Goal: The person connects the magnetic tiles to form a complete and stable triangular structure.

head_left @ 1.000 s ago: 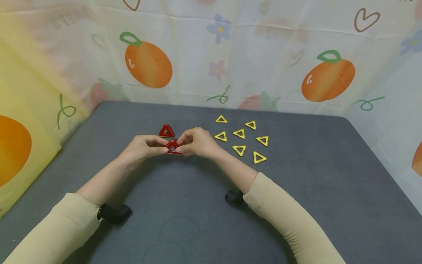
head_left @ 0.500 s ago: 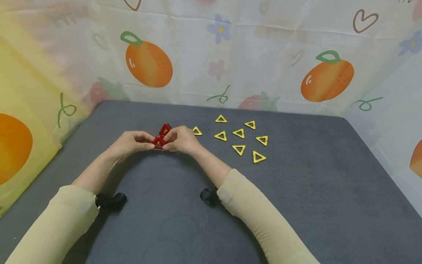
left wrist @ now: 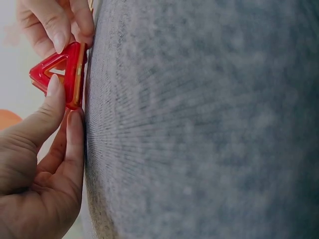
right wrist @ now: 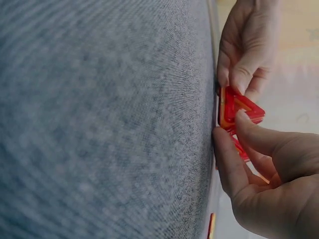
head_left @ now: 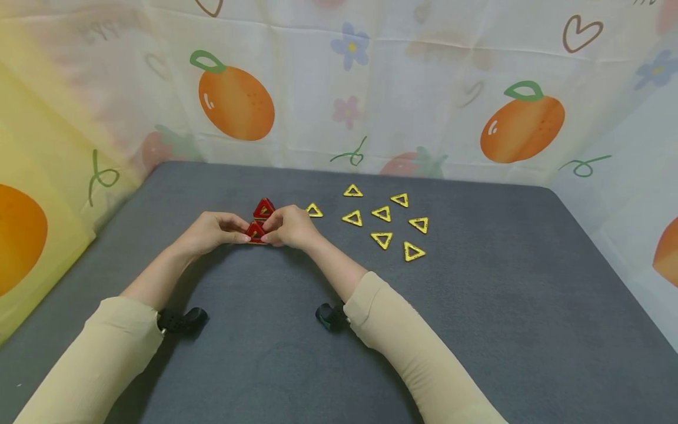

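Just behind your work sits a second red triangular piece (head_left: 263, 208), close against the top of the front red triangle (head_left: 256, 231); you cannot tell whether the two touch. Your right hand (head_left: 293, 227) covers part of that rear piece from the head view. Beyond the knuckles of the same hand lies the nearest yellow triangle (head_left: 315, 210), and seven more are scattered flat to its right, the closest of them a pointed frame (head_left: 414, 252) at the near right of the group. Under your cuffs, each wrist carries a black device (head_left: 182, 320).

The front red triangle is left of centre, toward the far side, its base at or just above the table (head_left: 477, 306). Your left hand (head_left: 214, 234) pinches its left side between thumb and curled fingers, while your right hand pinches the other side the same way, both with only a narrow gap.

You are working on a dark grey table with a fine-textured top. Behind it hangs a pale cloth (head_left: 307, 76) printed with oranges, flowers, strawberries and hearts, turning yellow on your left. Your sleeves (head_left: 106, 353) are cream.
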Demonstrator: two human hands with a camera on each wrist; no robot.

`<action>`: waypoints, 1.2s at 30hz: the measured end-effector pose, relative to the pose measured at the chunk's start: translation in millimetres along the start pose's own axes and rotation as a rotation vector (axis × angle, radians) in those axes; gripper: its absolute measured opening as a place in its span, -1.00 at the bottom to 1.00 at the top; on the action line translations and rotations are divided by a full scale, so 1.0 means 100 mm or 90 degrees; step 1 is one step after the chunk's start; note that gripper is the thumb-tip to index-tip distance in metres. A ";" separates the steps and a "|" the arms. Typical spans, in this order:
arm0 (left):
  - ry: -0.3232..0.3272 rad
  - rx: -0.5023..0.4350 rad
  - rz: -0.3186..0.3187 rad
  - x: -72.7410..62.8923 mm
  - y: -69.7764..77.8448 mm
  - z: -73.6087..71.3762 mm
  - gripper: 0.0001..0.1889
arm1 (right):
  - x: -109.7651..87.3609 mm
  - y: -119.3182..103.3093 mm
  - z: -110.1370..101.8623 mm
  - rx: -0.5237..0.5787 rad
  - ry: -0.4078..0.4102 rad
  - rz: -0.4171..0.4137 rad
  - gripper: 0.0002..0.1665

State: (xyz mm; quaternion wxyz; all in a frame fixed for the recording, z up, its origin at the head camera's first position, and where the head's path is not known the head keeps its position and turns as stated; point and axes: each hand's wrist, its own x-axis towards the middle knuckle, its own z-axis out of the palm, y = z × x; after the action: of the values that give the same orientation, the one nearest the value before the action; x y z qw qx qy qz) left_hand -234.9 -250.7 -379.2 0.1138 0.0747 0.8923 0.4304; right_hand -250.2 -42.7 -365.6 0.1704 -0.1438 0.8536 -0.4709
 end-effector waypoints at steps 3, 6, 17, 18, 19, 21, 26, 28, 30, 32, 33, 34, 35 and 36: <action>0.001 0.016 0.001 -0.01 0.01 0.01 -0.62 | 0.00 0.00 0.00 -0.009 -0.002 0.006 -0.79; 0.002 0.036 -0.002 -0.02 0.02 0.01 -0.62 | 0.01 0.01 0.01 -0.020 -0.007 0.006 -0.78; -0.006 0.039 -0.011 -0.01 0.01 0.01 -0.62 | 0.02 0.03 0.02 -0.051 -0.013 0.000 -0.79; -0.006 0.036 -0.011 0.00 0.00 0.01 -0.62 | 0.02 0.03 0.02 -0.052 -0.013 0.000 -0.79; -0.008 0.033 -0.009 0.00 0.00 0.01 -0.60 | 0.02 0.03 0.01 -0.051 -0.014 -0.001 -0.79; -0.011 0.027 -0.007 0.00 0.00 0.01 -0.58 | 0.02 0.03 0.01 -0.050 -0.014 0.001 -0.79; -0.017 0.028 -0.017 0.00 0.00 0.01 -0.56 | 0.02 0.05 0.00 -0.029 -0.017 0.002 -0.79; -0.019 0.028 -0.024 0.00 0.01 0.01 -0.55 | 0.02 0.05 0.00 -0.018 -0.021 0.004 -0.78; -0.023 0.017 -0.025 -0.01 0.02 0.01 -0.53 | 0.01 0.04 0.00 -0.010 -0.025 0.005 -0.78; -0.027 0.000 -0.025 -0.02 0.03 0.01 -0.51 | 0.01 0.04 -0.01 -0.006 -0.029 0.006 -0.77; -0.029 -0.010 -0.023 -0.02 0.04 0.01 -0.50 | 0.01 0.03 -0.01 -0.005 -0.030 0.006 -0.76; -0.032 -0.020 -0.023 -0.02 0.04 0.01 -0.49 | 0.01 0.02 -0.01 -0.007 -0.033 0.004 -0.75; -0.034 -0.027 -0.022 -0.02 0.05 0.01 -0.47 | 0.00 0.02 -0.02 -0.009 -0.035 0.003 -0.74; -0.036 -0.035 -0.023 -0.02 0.05 0.01 -0.46 | 0.00 0.01 -0.02 -0.013 -0.037 0.002 -0.73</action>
State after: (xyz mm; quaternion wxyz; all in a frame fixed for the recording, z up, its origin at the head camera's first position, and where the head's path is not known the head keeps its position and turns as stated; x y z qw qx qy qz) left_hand -232.1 -247.5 -375.2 0.1487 0.0677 0.8779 0.4502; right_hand -251.4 -40.4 -365.9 0.1943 -0.1581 0.8530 -0.4578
